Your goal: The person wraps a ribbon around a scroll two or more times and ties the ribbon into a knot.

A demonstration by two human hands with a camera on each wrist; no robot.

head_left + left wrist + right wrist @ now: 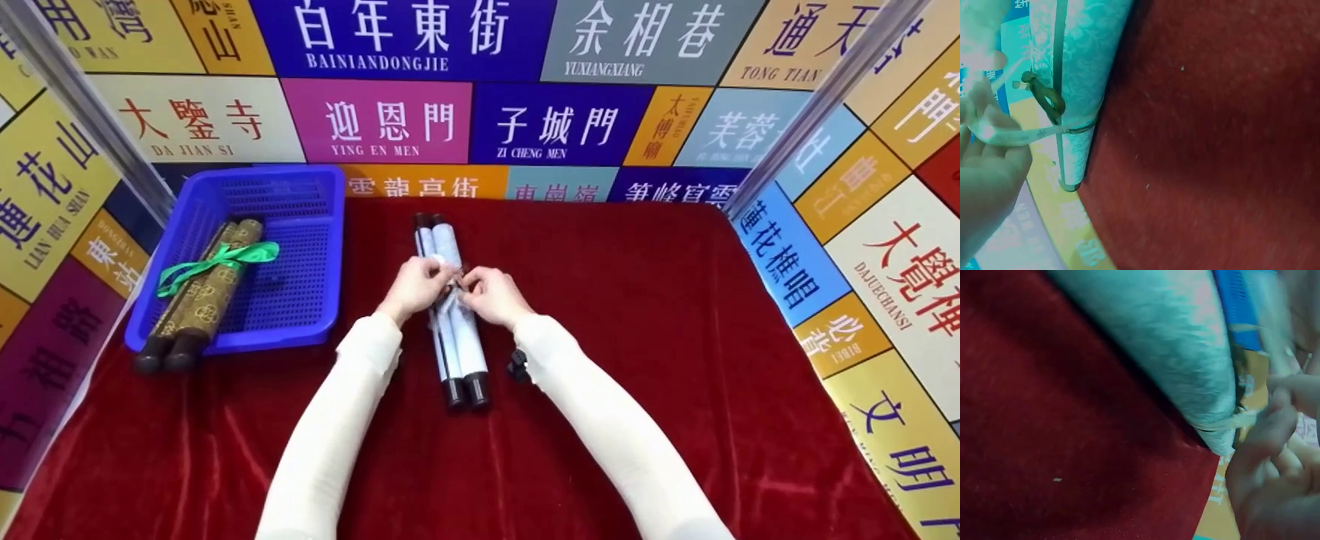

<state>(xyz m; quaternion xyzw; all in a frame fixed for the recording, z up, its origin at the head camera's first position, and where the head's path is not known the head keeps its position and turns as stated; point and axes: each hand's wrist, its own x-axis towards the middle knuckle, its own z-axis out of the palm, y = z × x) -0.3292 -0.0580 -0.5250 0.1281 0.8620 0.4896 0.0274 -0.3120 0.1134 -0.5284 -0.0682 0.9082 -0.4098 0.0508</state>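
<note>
A light blue, floral-patterned hanging scroll (471,345), rolled up from both ends, lies lengthwise on the red cloth with its dark end knobs (476,390) toward me. Around its middle runs a whitish ribbon (1027,135). My left hand (417,286) holds that ribbon just above the scroll, and the strip crosses its curled fingers in the left wrist view. Opposite it, my right hand (496,294) pinches the ribbon between thumb and finger. A dark brown cord loop (1049,100) stands up from the scroll beside the ribbon. Where the strands cross between my fingertips is too small to make out.
A blue plastic basket (334,262) stands at the left. In it leans a gold-brown patterned scroll (210,289) tied with a green ribbon (259,253), its dark knobs over the near rim. Panels with Chinese lettering (375,120) border the red velvet cloth (615,300) at back and sides.
</note>
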